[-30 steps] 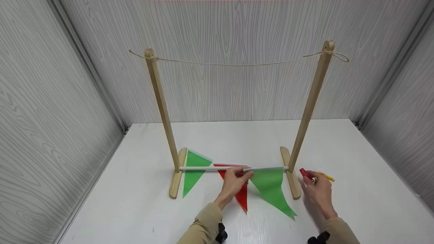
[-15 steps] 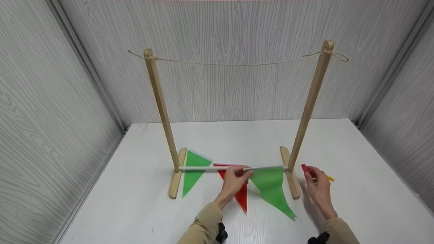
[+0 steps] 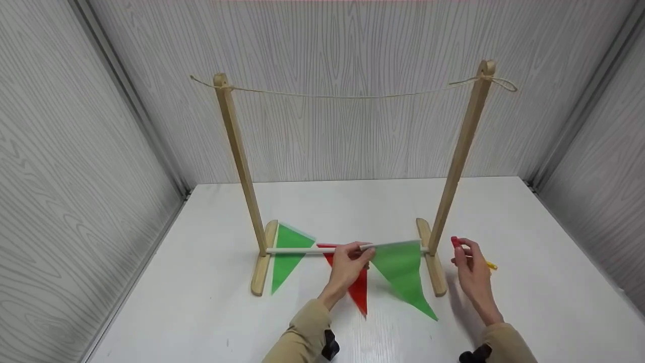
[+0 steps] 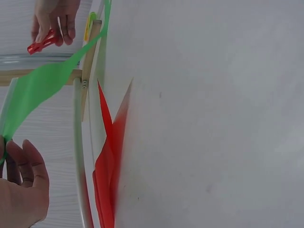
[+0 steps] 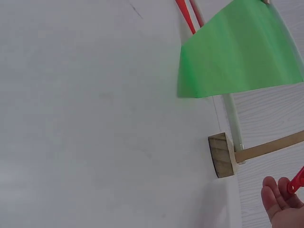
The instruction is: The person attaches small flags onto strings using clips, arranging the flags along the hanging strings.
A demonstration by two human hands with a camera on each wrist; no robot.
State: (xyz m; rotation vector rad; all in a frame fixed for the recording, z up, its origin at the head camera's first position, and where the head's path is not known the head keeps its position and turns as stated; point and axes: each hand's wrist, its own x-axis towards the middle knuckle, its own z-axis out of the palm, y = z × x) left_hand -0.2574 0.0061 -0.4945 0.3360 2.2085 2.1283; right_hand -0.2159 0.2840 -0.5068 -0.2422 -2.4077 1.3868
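Left grip (image 3: 344, 266) on top edge of green pennant (image 3: 403, 267), right grip (image 3: 472, 275) on red clip (image 3: 455, 242), clear of post (image 3: 463, 146)

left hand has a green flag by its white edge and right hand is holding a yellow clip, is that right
Not quite: the clip in the right hand is red, not yellow, as the head view shows. The left hand does hold a green flag by its white edge.
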